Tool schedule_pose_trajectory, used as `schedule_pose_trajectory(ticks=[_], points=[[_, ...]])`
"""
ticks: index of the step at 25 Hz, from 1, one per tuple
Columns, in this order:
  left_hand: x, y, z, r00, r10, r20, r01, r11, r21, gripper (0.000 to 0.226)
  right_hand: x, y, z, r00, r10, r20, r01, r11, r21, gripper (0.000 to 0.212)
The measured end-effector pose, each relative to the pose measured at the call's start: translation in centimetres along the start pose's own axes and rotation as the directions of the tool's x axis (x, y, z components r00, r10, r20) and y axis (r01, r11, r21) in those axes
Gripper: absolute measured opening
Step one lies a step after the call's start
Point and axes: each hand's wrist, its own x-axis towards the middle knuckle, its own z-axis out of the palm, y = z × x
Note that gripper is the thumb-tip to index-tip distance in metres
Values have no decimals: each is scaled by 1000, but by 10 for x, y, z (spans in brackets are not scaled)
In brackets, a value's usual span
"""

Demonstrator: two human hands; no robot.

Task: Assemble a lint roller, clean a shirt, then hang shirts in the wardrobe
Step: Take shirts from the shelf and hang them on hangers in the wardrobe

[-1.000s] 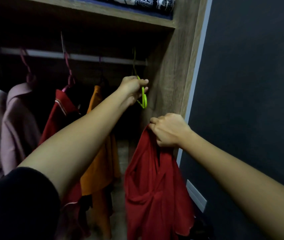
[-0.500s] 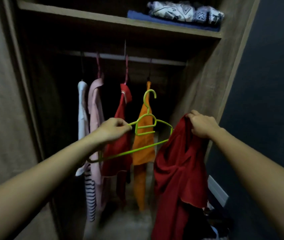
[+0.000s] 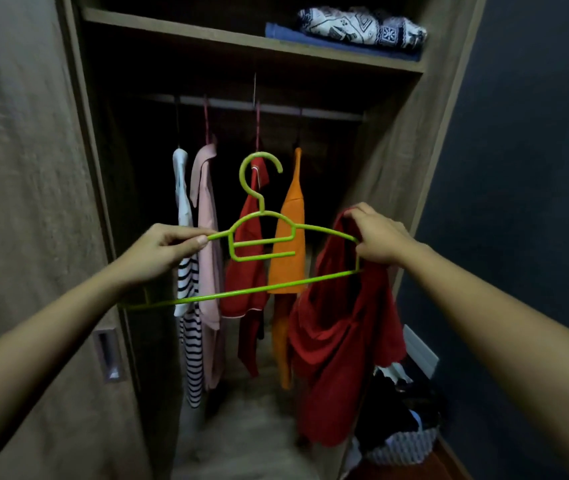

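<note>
You are pinching the left shoulder of the hanger (image 3: 263, 212) between the thumb and fingers of your left hand (image 3: 162, 252), mid-frame, in front of the wardrobe (image 3: 397, 168). Your right hand (image 3: 380, 237), right of centre, is gripping the top of the red shirt (image 3: 342, 341) with curled fingers at the hanger's right end, and the shirt is hanging down toward the lower right.

Facing an open wooden wardrobe (image 3: 397, 161). Pinching the left shoulder of a lime-green plastic hanger (image 3: 262, 241) with the left hand (image 3: 158, 252), hook upright. Gripping the top of a red shirt (image 3: 342, 341) with the right hand (image 3: 380, 237), right at the hanger's other end. Behind, hung from the rail (image 3: 328, 114): striped top (image 3: 189, 296), pink shirt (image 3: 207, 237), red top (image 3: 246, 271), orange top (image 3: 288, 244). Above, on the shelf (image 3: 172, 27): patterned fabric (image 3: 359, 27) over blue cloth (image 3: 311, 38).
</note>
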Motion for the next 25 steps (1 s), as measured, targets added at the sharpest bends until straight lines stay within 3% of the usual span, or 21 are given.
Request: schedule_pose_trajectory(ticks=[4, 7, 8, 10, 11, 12, 14, 15, 18, 20, 23, 25], points=[[-10, 15, 44, 997, 55, -55, -64, 983, -172, 25, -23, -64, -8, 940, -304, -152, 296, 952, -74, 58], [-24, 23, 70, 984, 85, -155, -122, 961, -249, 29, -38, -76, -4, 751, -451, -483, 401, 892, -208, 36], [-26, 21, 74, 963, 136, -233, -184, 963, -198, 26, -41, -74, -3, 699, -452, -554, 374, 891, -256, 34], [-25, 17, 78, 867, 353, -351, -298, 933, 202, 23, -41, -71, -3, 679, -406, -612, 297, 914, -277, 36], [-25, 17, 81, 815, 433, -386, -282, 877, 389, 28, -41, -73, -4, 684, -382, -621, 268, 924, -273, 37], [-28, 19, 88, 770, 468, -433, -240, 842, 483, 31, -41, -75, -4, 686, -368, -628, 252, 930, -269, 37], [-53, 30, 115, 710, 476, -518, -225, 851, 474, 28, -41, -81, -10, 670, -360, -649, 253, 933, -256, 40], [-65, 28, 135, 720, 457, -522, -239, 870, 432, 24, -42, -84, -14, 655, -357, -666, 264, 934, -241, 40], [-85, 6, 177, 874, 238, -423, -109, 945, 307, 24, -46, -91, -24, 590, -409, -696, 310, 911, -272, 38], [-78, -8, 184, 921, 218, -323, -132, 954, 268, 29, -49, -88, -22, 568, -450, -689, 304, 893, -332, 37], [-69, -11, 179, 934, 270, -234, -206, 942, 265, 59, -55, -72, -16, 641, -342, -687, 263, 939, -222, 39], [-74, -10, 179, 964, 105, -246, -71, 987, 144, 58, -57, -62, -13, 669, -291, -684, 244, 955, -167, 42]])
